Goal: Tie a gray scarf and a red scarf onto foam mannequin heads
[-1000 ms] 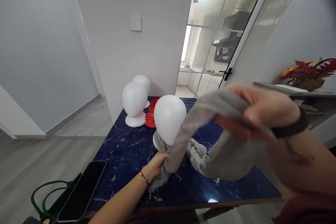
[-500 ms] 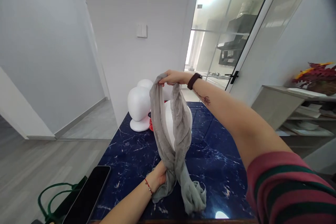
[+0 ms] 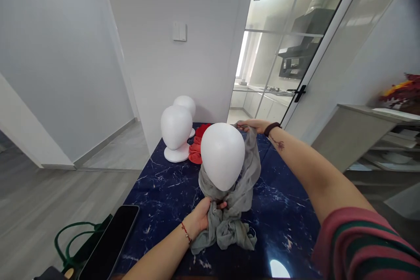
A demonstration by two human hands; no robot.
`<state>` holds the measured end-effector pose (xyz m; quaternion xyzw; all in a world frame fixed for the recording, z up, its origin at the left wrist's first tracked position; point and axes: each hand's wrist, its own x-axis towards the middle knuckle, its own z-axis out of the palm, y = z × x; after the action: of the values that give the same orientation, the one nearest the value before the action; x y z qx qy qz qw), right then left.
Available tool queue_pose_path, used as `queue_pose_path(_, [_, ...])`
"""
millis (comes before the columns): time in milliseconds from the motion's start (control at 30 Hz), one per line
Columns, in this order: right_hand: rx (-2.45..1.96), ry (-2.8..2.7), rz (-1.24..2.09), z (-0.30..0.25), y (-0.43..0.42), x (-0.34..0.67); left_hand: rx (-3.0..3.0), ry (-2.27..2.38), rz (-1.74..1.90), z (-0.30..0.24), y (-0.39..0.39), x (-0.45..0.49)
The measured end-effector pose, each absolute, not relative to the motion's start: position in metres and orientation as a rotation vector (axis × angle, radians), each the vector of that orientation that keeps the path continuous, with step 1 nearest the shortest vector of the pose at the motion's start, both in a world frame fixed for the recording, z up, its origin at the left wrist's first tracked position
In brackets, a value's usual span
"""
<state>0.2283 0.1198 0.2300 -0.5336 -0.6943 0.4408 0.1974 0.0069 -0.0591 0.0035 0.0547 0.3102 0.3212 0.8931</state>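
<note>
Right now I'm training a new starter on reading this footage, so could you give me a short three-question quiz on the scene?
1. True or false: the left hand grips the grey scarf at the base of the nearest white mannequin head.
2. Where does the right hand hold the scarf? A) flat on the table B) up behind the nearest head C) over the phone
3. Fill in: the cloth lying between the mannequin heads is ____.

Key: 1 true; 2 B; 3 red.

Foam heads (image 3: pixel 176 127) left, bare tabletop (image 3: pixel 285 210) right
</note>
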Motion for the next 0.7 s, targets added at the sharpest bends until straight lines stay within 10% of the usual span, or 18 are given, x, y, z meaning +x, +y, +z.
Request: queue_pose_path(700, [-1.369, -1.439, 1.958, 0.137, -0.164, 0.327, 0.144, 0.642, 0.715, 0.024, -0.061, -0.001])
